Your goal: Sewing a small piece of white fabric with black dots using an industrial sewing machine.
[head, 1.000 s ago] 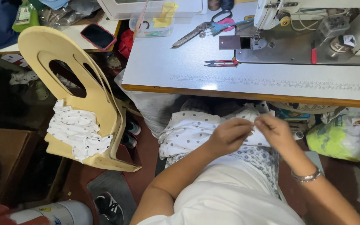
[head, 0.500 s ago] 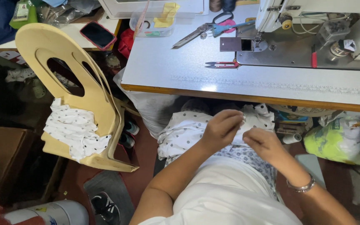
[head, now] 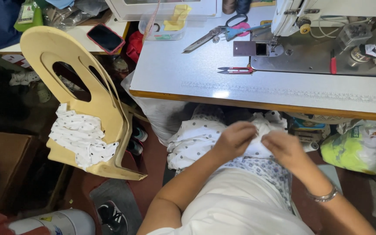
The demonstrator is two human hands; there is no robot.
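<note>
Both my hands work a piece of white polka-dot fabric [head: 196, 137] that lies in my lap, below the front edge of the sewing table [head: 257, 93]. My left hand [head: 235, 140] is closed on the cloth at its upper middle. My right hand [head: 286, 149], with a metal bracelet on the wrist, pinches the same cloth right beside it, fingers nearly touching the left. A sewing machine [head: 327, 30] stands on the table's far right. Red thread snips [head: 236, 69] lie in front of the machine.
Large scissors [head: 223, 31] and a clear plastic box [head: 164, 26] sit at the table's back. A beige plastic chair [head: 79, 100] at left carries more dotted fabric [head: 81, 137]. A phone [head: 105, 38] lies on the side table. A green bag [head: 357, 148] sits at right.
My hands shifted slightly right along the dotted cloth and came closer together; my right hand rose back toward the left. The camera view barely moved.
</note>
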